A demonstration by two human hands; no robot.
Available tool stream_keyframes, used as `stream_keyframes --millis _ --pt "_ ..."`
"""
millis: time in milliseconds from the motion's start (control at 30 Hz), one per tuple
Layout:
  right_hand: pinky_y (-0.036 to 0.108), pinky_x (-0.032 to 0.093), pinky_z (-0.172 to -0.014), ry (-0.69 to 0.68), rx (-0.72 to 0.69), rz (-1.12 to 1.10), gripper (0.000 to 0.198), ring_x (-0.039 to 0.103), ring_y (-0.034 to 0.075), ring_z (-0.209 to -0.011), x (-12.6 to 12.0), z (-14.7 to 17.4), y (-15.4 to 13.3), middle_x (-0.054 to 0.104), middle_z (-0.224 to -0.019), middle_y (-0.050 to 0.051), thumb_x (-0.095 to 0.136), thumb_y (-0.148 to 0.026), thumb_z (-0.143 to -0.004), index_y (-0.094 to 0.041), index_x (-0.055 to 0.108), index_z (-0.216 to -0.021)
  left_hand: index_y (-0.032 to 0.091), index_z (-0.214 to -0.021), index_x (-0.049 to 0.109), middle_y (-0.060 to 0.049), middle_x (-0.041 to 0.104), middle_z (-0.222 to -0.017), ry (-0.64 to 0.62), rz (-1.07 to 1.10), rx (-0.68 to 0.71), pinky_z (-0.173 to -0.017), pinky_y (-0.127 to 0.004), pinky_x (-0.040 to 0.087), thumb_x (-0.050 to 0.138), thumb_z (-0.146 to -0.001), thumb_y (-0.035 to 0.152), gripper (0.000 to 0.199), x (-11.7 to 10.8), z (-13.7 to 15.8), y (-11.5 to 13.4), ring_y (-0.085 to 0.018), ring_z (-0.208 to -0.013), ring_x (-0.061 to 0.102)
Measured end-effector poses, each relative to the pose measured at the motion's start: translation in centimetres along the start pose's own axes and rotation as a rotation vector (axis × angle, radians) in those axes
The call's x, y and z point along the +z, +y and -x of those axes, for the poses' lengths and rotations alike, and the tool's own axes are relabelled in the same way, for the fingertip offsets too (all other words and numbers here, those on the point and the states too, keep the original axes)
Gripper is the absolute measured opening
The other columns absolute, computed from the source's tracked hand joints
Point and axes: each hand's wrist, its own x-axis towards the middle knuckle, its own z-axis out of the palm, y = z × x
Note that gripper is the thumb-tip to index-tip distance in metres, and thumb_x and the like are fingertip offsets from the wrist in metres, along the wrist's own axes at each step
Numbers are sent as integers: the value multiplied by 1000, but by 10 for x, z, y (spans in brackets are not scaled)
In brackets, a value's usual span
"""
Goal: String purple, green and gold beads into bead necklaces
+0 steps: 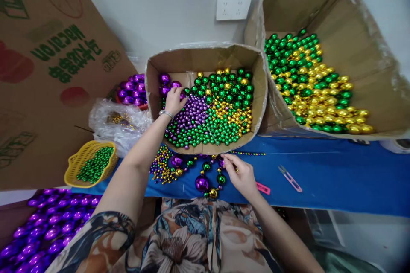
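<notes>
My left hand point(174, 101) reaches into the middle cardboard box point(205, 56), its thumb and fingers apart over the beads. Around it lie large purple beads point(165, 78), small purple beads point(196, 108) and green beads point(215, 83). Just outside the box's front wall, my right hand point(238, 174) pinches a thin string or needle point(214, 137) that slants over the rim into the beads; which it is I cannot tell. Beneath that hand, a strand of large and small beads point(201, 183) in purple, green and gold hangs at the table's front edge.
A bigger box point(323, 4) of green and gold beads stands right. On the blue tabletop point(336, 183) lie pink thread snips point(290, 179) and a pink tag point(262, 187). At left are a yellow basket point(69, 166) of green beads, a plastic bag point(102, 121) and a tall carton point(105, 30).
</notes>
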Motion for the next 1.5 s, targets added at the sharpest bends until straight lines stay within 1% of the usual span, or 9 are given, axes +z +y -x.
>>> stream_keyframes --millis 67,133,200,300,400,700,1000,1267,1500 --pt "21 55 -71 22 -51 28 20 70 12 -74 1 -2 -2 74 -95 2 50 -24 -95 -21 66 -107 17 -106 60 -12 62 -111 52 296 -117 -99 -43 45 74 -72 32 40 -2 8 13 -29 -113 55" --pt "22 55 -75 67 -102 67 19 71 13 -81 1 -3 -3 74 -99 3 51 -21 -94 -20 66 -107 19 -102 59 -8 64 -100 22 723 -286 -82 -36 53 71 -76 44 38 -4 23 33 -22 -96 62" --pt "24 56 -79 110 -146 120 19 71 14 -86 2 -3 -1 74 -100 4 52 -19 -93 -19 66 -107 18 -100 59 -7 65 -94 -209 1116 -432 -67 -30 56 64 -80 55 42 -4 46 55 -19 -85 65" --pt "26 56 -80 145 -203 203 19 72 15 -87 1 -3 2 75 -99 5 53 -18 -93 -18 66 -106 16 -99 61 -10 68 -95 -380 1403 -615 -54 -21 53 58 -84 57 44 -3 80 83 -18 -82 68" --pt "27 57 -79 152 -243 259 20 72 16 -86 -1 -1 4 75 -98 5 52 -17 -93 -18 66 -107 14 -102 62 -11 69 -99 -450 1529 -699 -49 -18 52 53 -88 58 47 -2 102 97 -19 -82 70" --pt "27 58 -77 156 -262 314 20 72 15 -83 -5 4 2 75 -95 5 52 -18 -93 -19 67 -107 14 -110 61 -11 70 -95 -449 1632 -762 -50 -16 56 50 -90 59 50 -5 118 101 -20 -82 72" --pt "27 56 -77 118 -288 332 20 71 15 -82 -5 10 5 75 -96 4 52 -16 -93 -19 65 -108 11 -100 60 -11 69 -94 -397 1624 -848 -53 -17 59 44 -94 56 49 -11 125 112 -18 -78 72" --pt "26 56 -79 108 -282 352 20 71 15 -82 -7 13 7 75 -96 4 52 -17 -93 -19 65 -108 13 -106 61 -11 68 -99 -314 1556 -770 -64 -24 61 52 -89 57 48 -10 132 115 -19 -83 69" --pt "28 56 -78 98 -264 361 22 71 15 -81 -7 16 9 75 -96 4 50 -19 -94 -20 66 -108 15 -100 62 -11 68 -100 -298 1484 -708 -71 -30 59 56 -85 62 50 -8 137 116 -19 -84 67"
